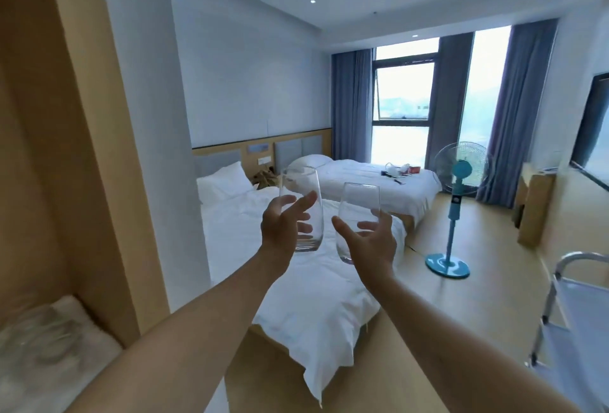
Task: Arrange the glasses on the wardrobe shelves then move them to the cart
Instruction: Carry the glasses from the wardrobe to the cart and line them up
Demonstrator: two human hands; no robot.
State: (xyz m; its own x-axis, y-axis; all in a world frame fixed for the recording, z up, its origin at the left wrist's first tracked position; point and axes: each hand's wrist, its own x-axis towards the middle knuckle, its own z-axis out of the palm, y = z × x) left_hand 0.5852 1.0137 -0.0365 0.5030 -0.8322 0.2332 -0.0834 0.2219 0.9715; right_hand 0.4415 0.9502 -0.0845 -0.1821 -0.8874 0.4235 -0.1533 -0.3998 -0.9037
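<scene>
Each of my hands carries one clear stemless glass out in front of me, in the air above the near bed. My left hand (285, 223) grips the taller-looking glass (303, 182) around its middle, held upright. My right hand (370, 239) grips the second glass (357, 202) around its lower half, tilted slightly left. The two glasses are close together but apart. The wooden wardrobe (66, 116) fills the left side. The metal cart (570, 314) stands at the lower right edge, with a bare grey shelf showing.
A white towel (49, 346) lies on the wardrobe shelf at lower left, blurred. Two white beds (296, 297) stand ahead. A blue standing fan (456, 208) is on the wooden floor between the far bed and a desk at right.
</scene>
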